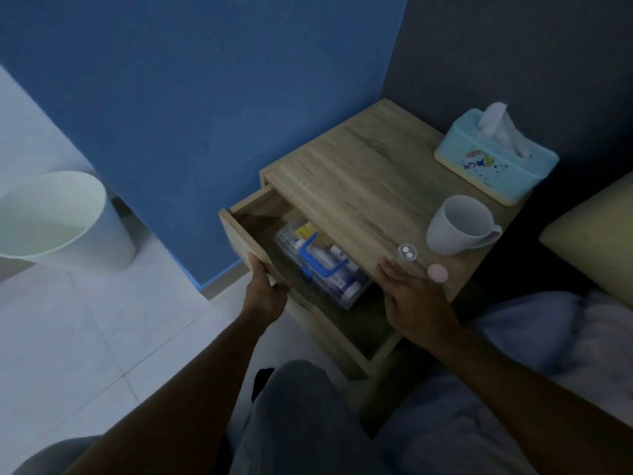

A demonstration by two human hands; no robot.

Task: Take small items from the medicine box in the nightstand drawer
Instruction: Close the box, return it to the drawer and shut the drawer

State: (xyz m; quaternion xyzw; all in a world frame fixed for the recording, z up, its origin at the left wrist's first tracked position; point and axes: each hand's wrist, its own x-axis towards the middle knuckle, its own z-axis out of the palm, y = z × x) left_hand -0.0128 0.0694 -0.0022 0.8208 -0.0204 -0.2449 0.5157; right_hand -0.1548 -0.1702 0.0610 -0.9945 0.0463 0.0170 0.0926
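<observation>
Head view, nightstand (pixel 370 186) with its drawer (pixel 239 231) pulled partway out. Your left hand (pixel 265 291) is closed on the drawer front, fingers curled over its top edge; your right hand (pixel 411 296) lies flat and spread on the front edge of the tabletop, gripping nothing. The medicine box (pixel 322 265) sits inside the drawer, partly under the overhanging top, its lid closed as far as can be seen. It is a clear plastic case with a blue handle (pixel 317 257) across the lid, and tubes and small packets show through the walls (labels too dim to read). Judge it rigid and light, with smooth sides that may slip under bare fingers; the loose contents will likely shift if you tilt it. The handle is the soundest place to take hold, lifting level; a blue catch at the near edge probably releases the lid. Small items inside want a fingertip pinch, not a squeeze. On the tabletop, just beyond your right fingertips, rest a small clear cap (pixel 407 252) holding two white tablets and a pink disc (pixel 437 272); a white mug (pixel 457 226) and a tissue box (pixel 493 156) stand further back, so keep your sleeve side clear of them
</observation>
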